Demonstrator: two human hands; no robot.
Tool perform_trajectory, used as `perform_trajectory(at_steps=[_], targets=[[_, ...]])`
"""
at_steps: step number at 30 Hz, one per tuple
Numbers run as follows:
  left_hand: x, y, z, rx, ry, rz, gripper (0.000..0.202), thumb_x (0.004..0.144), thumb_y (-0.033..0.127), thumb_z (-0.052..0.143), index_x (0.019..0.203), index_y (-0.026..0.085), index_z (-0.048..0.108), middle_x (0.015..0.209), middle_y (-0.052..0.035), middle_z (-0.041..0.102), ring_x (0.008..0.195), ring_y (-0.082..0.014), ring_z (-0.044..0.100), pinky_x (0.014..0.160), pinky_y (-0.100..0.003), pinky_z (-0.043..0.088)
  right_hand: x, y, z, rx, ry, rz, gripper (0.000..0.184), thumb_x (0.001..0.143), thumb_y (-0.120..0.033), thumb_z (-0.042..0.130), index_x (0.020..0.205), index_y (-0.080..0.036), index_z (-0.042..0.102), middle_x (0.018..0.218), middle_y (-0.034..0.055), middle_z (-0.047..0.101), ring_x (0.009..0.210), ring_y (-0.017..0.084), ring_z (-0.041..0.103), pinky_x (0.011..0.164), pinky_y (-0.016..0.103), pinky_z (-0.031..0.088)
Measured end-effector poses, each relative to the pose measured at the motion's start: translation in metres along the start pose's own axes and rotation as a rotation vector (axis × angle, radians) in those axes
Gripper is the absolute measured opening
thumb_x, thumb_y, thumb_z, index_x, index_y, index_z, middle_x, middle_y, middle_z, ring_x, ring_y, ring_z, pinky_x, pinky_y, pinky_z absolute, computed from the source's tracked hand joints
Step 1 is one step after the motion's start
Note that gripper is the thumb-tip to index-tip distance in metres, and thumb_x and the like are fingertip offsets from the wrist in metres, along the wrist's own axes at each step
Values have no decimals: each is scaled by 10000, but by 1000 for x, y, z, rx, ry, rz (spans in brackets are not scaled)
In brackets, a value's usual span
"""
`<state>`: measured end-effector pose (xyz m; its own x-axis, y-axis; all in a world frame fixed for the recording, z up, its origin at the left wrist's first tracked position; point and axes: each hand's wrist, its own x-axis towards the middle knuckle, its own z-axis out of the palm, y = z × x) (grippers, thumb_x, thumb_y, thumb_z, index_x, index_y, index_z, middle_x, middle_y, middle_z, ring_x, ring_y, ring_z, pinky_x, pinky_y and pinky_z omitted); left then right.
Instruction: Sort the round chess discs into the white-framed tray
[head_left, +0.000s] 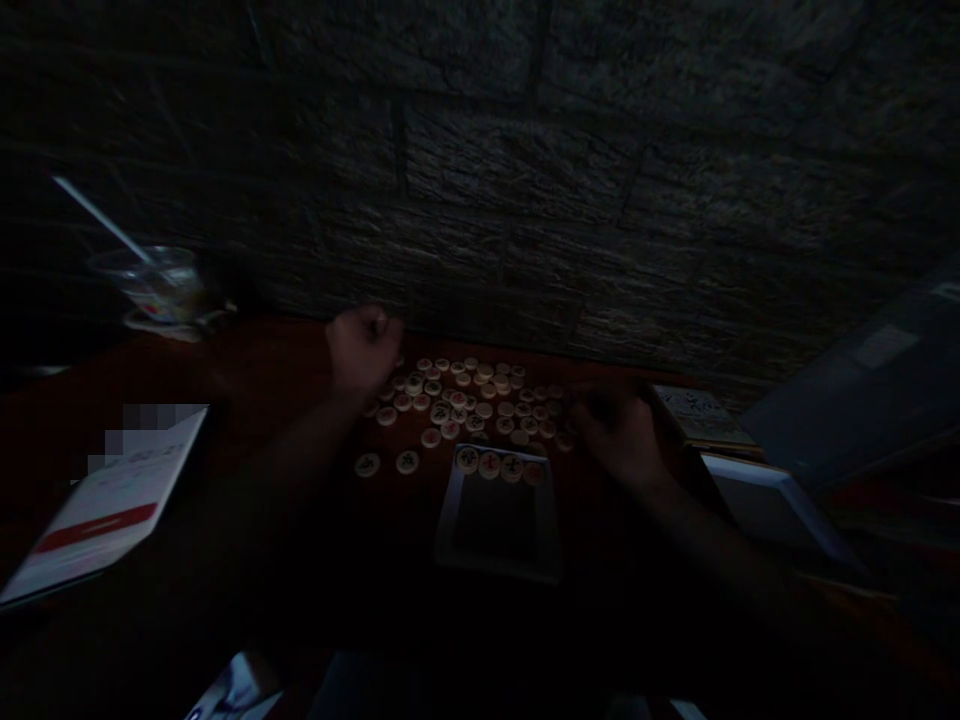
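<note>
Many round xiangqi pieces (457, 405), cream discs with dark or red characters, lie in a loose cluster on a dark red tabletop (255, 375). My left hand (365, 350) is curled knuckles-up at the cluster's far left edge, and its palm is hidden. My right hand (616, 436) is in deep shadow at the cluster's right edge, its fingers pointing down beside the nearest pieces. A white-edged rectangular tray (499, 515) lies in front of the cluster, with several pieces in a row along its far edge. Two more pieces (387, 462) lie apart at the left.
A clear glass with a white straw (154, 285) stands on a saucer at far left. A printed white-and-red sheet (105, 510) lies at left. A patterned box (701, 415) and a white-edged box (772, 505) sit at right. A rough stone wall (525, 180) rises behind the table.
</note>
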<state>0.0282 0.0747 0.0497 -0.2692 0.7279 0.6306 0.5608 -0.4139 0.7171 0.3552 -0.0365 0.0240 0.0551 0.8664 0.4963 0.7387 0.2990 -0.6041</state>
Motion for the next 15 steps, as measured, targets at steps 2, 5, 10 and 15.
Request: perform_trajectory(at_steps=[2,5,10,15], targets=[[-5,-2,0,57,-62,97,324,760,167,599,527,207,378,514,49,369,524,-108,362,557,-283,290,1,0,0,-6,7,3,257,864,-285,602,1016,-168,773,1041,112,800,917,258,757,816,386,585],[-9,-1,2,123,-158,218,341,771,194,597,526,211,361,508,44,369,509,-112,362,561,-293,288,7,-1,0,8,20,56,279,862,-309,594,1024,-166,771,1021,113,799,875,255,755,775,378,580],[-10,-4,0,153,-210,295,338,783,221,585,530,215,361,502,40,380,493,-116,358,557,-294,279,35,-3,7,127,-8,177,261,808,-320,631,989,-188,766,953,86,804,850,255,755,753,364,574],[-11,-3,-7,200,-238,261,325,779,271,564,529,220,363,490,39,380,490,-121,373,564,-294,290,38,-4,14,154,256,118,285,860,-331,584,1023,-159,742,1042,128,794,952,261,740,846,383,567]])
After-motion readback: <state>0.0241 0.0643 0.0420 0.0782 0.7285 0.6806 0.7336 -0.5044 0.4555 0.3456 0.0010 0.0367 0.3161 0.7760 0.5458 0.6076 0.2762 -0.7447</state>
